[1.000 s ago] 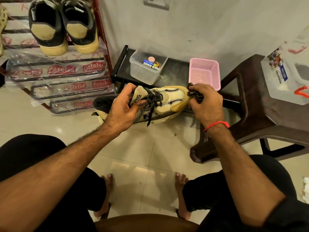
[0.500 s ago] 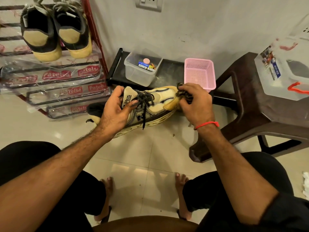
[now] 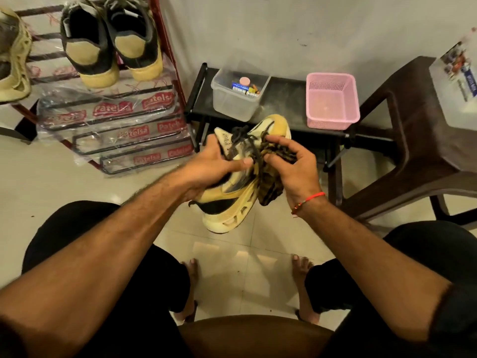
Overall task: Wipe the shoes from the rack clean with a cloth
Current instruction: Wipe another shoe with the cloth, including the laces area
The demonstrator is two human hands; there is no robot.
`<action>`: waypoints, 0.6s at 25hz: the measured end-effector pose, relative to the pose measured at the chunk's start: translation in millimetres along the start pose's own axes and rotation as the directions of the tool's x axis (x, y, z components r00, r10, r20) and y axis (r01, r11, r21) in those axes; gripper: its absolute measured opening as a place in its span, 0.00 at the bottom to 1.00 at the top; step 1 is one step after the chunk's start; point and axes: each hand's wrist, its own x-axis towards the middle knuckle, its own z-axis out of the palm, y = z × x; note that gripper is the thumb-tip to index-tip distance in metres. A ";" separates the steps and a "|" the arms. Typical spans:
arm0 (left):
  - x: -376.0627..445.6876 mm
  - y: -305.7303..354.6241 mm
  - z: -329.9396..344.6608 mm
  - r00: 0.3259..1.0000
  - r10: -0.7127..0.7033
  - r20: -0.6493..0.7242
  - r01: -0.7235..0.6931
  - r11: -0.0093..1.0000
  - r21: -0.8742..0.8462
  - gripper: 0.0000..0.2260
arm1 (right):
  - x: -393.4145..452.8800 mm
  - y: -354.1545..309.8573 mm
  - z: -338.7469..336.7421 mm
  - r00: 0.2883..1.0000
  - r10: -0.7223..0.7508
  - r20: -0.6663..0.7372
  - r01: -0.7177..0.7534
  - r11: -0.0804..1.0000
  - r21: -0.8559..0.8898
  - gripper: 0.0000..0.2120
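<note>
where pale floor tiles (image 3: pixel 77 192) meet wall, shoe rack (image 3: pixel 165 47), black bench (image 3: pixel 284 99)

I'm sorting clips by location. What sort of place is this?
Most likely a home entryway or utility corner. A metal shoe rack holding shoes stands against a plain wall, a low black bench carries a pink basket, and the floor is tiled.

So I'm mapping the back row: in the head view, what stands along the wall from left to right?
Shoe rack → clear tub → pink basket → brown stool.
</note>
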 end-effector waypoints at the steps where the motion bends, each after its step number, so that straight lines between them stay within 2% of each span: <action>1: -1.9 -0.1 -1.8 0.998 0.038 0.057 -0.056 0.934 0.352 0.26 | 1.3 1.8 -1.8 0.999 0.025 -0.037 -0.023 0.999 0.042 0.16; 2: -2.1 -0.2 -1.0 0.990 0.075 0.124 -0.134 0.793 0.594 0.27 | 4.5 2.5 -4.7 0.997 0.030 -0.072 -0.024 0.997 0.073 0.16; 3: -2.2 -0.6 1.1 0.976 0.108 0.187 -0.210 0.686 0.697 0.25 | 8.4 1.1 -8.2 0.995 0.029 -0.099 -0.019 0.995 0.099 0.17; 4: -2.2 -1.9 4.1 0.962 0.147 0.231 -0.269 0.663 0.699 0.22 | 13.5 -0.9 -12.2 0.993 0.024 -0.116 -0.010 0.993 0.116 0.16; 6: -1.4 -7.4 12.0 0.932 0.276 0.237 -0.363 0.741 0.564 0.14 | 23.6 -7.2 -19.6 0.992 0.009 -0.129 0.004 0.995 0.096 0.16; 7: -1.6 -9.3 14.7 0.925 0.334 0.182 -0.380 0.787 0.486 0.10 | 26.3 -9.4 -21.9 0.993 0.000 -0.114 0.006 0.998 0.055 0.16; 9: 2.5 -11.8 13.3 0.930 0.366 0.037 -0.357 0.874 0.329 0.13 | 19.7 -17.9 -17.5 0.999 -0.045 -0.016 0.044 0.997 -0.063 0.17; 10: 4.9 -12.9 10.8 0.935 0.355 -0.016 -0.338 0.901 0.274 0.15 | 10.7 -21.8 -12.5 0.993 -0.106 0.058 0.114 0.979 -0.168 0.18; 11: 5.1 -14.5 8.6 0.938 0.345 -0.040 -0.326 0.914 0.241 0.16 | -0.2 -24.3 -7.9 0.970 -0.190 0.151 0.227 0.932 -0.284 0.19; 13: 3.8 -18.6 5.7 0.947 0.321 -0.033 -0.310 0.933 0.182 0.14 | -23.0 -30.7 -2.0 0.861 -0.318 0.397 0.484 0.752 -0.448 0.18; 15: 3.7 -23.0 0.7 0.951 0.309 -0.006 -0.307 0.948 0.085 0.13 | -34.2 -33.8 -1.4 0.765 -0.307 0.566 0.610 0.626 -0.486 0.16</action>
